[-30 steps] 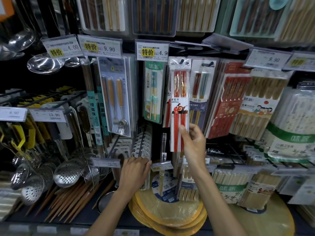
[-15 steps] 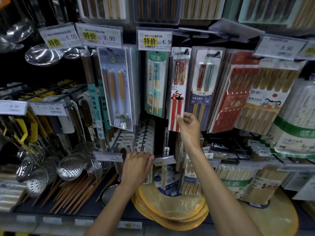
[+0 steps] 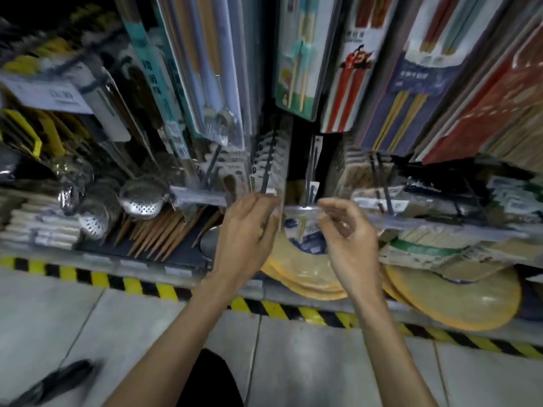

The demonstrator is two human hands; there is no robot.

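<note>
At peg row: left hand (image 3: 249, 230), right hand (image 3: 348, 230) flank one price tag (image 3: 297, 209); both grips unclear

Perforated steel skimmer ladles (image 3: 141, 199) hang at the left above a slanting bundle of long brown wooden chopsticks (image 3: 158, 233). A white price label (image 3: 55, 96) sits higher on the left. Above hang a clear pack with a fork and spoon (image 3: 211, 69), a green card of pale training chopsticks (image 3: 299, 54), a red-and-white chopstick pack (image 3: 349, 83), a navy pack of yellow chopsticks (image 3: 411, 92) and a red pack (image 3: 484, 107) at the far right. Round yellow boards (image 3: 458, 301) lean on the bottom shelf. A yellow-and-black striped strip (image 3: 88, 279) runs along the shelf base, bordering pale grey floor tiles (image 3: 44, 318).
</note>
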